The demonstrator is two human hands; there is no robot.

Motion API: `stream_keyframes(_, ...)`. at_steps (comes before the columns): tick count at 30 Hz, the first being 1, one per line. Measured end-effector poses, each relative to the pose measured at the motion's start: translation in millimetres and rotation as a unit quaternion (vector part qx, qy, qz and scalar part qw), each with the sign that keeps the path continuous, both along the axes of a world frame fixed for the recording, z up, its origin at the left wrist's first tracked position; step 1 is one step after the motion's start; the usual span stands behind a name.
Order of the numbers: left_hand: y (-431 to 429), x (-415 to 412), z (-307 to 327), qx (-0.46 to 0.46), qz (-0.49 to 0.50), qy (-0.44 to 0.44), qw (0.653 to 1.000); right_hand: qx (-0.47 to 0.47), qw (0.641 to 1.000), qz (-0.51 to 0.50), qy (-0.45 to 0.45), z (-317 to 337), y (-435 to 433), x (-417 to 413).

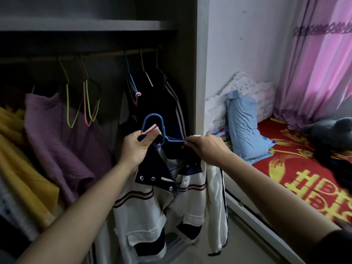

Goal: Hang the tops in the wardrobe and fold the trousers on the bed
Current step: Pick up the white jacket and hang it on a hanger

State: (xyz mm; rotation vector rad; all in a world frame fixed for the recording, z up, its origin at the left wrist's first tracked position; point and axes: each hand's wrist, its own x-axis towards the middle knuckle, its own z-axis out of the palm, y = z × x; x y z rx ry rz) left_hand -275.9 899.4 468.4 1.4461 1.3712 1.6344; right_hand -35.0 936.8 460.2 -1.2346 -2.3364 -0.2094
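Left hand (135,149) pinches navy collar (150,164), right hand (205,149) grips blue wire hanger (153,115) inside white-and-navy jacket (144,206); not yet hung; dark clothes (335,153) on red bed (297,178) seemingly unfolded.

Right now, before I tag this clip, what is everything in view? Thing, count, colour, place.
white jacket: one, white with navy collar, on the blue hanger
blue hanger: one, blue, in both hands
empty hangers: at least two, yellow-green and pink, on the rail
dark tops: count unclear, white-striped, rail's right end
purple top: one, hanging left
yellow garment: one, far left
bed cover: one, red and yellow, right
pillow: one, light blue, on the bed cover
curtain: one, pink, far right
left hand: grips the jacket collar
right hand: pinches the hanger's arm
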Motion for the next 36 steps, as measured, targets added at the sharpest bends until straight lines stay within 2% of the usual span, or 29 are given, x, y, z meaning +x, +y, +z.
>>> stream_keyframes(5,-6.0,-14.9,-0.3,-0.014,-0.005,-0.042,0.999,0.047,0.991,-0.075,-0.101,-11.2,6.3,8.1)
stream_keyframes(9,-1.5,-29.7,5.2,-0.008,0.057,-0.073,0.996,0.062,0.984,-0.116,-0.120,-21.5,5.8,14.9)
stream_keyframes(12,2.9,-29.0,10.9,-0.002,0.097,-0.061,0.993,0.084,0.977,-0.130,-0.145,-23.2,2.8,9.1)
stream_keyframes(14,3.7,-31.5,13.9,0.004,0.117,-0.049,0.992,0.108,0.978,-0.129,-0.127,-18.7,0.2,7.0)
stream_keyframes(16,3.9,-40.0,18.9,0.010,0.126,0.007,0.992,0.131,0.981,-0.120,-0.080,-12.3,-1.1,5.6)
stream_keyframes(17,4.0,-45.5,21.4,0.002,0.137,0.073,0.988,0.130,0.983,-0.116,-0.059,-7.5,-1.2,3.9)
stream_keyframes(19,2.5,-53.6,22.8,-0.030,0.168,0.239,0.956,0.126,0.986,-0.104,-0.038,0.1,-1.6,-2.8)
stream_keyframes(21,-4.2,-55.8,18.1,-0.049,0.195,0.344,0.917,0.125,0.987,-0.082,-0.051,4.0,-3.0,-11.4)
stream_keyframes(22,-10.3,-54.6,13.8,-0.036,0.209,0.370,0.905,0.118,0.988,-0.074,-0.060,4.1,-4.6,-15.0)
stream_keyframes(24,-23.5,-47.6,0.1,0.051,0.228,0.407,0.883,0.104,0.990,-0.063,-0.072,0.2,-8.5,-20.4)
stream_keyframes(26,-34.3,-34.8,-14.2,0.125,0.189,0.446,0.866,0.091,0.993,-0.055,-0.060,-3.3,-9.0,-23.5)
stream_keyframes(28,-35.4,-19.0,-29.1,0.092,0.115,0.479,0.865,0.069,0.995,-0.064,-0.044,-4.0,-6.7,-25.9)
stream_keyframes(30,-29.3,-6.3,-40.4,0.020,0.069,0.459,0.885,0.054,0.996,-0.064,-0.027,-5.1,-4.1,-27.5)
stream_keyframes(33,-13.5,1.1,-40.0,-0.050,0.058,0.312,0.947,0.033,0.998,-0.056,-0.011,-4.3,-6.7,-28.4)
stream_keyframes(36,2.4,4.6,-30.6,-0.136,-0.029,0.165,0.977,0.004,0.999,-0.028,0.032,-0.9,-10.6,-26.0)
